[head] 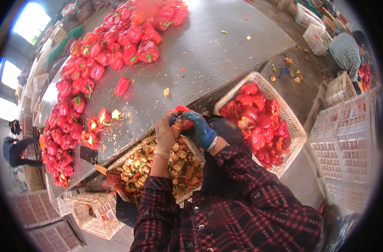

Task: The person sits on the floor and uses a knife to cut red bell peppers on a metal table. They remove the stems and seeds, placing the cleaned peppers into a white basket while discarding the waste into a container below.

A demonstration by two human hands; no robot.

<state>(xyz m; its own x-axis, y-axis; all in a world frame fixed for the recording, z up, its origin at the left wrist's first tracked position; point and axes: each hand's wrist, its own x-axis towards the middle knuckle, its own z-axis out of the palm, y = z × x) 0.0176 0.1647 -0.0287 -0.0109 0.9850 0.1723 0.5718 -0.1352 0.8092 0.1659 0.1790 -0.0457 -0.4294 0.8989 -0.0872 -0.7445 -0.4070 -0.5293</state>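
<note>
Just over the near edge of the metal table, my two gloved hands meet around a red bell pepper (187,124). My left hand (165,134), in a soiled pale glove, closes on its left side. My right hand (200,128), in a blue coated glove, grips it from the right. The fingers overlap, so much of the pepper is hidden. Below my hands is a crate (196,146) of pepper cores and stem pieces (182,163). To the right, a pale plastic crate (293,126) holds cored red pepper pieces (257,126).
Whole red bell peppers (116,47) are heaped along the metal table's (204,72) far left. A broad-bladed knife (88,155) lies at its near edge, wooden handle overhanging. Stacked crates (342,138) stand right; a tipped crate (95,211) lies lower left. Two people (345,52) work farther off.
</note>
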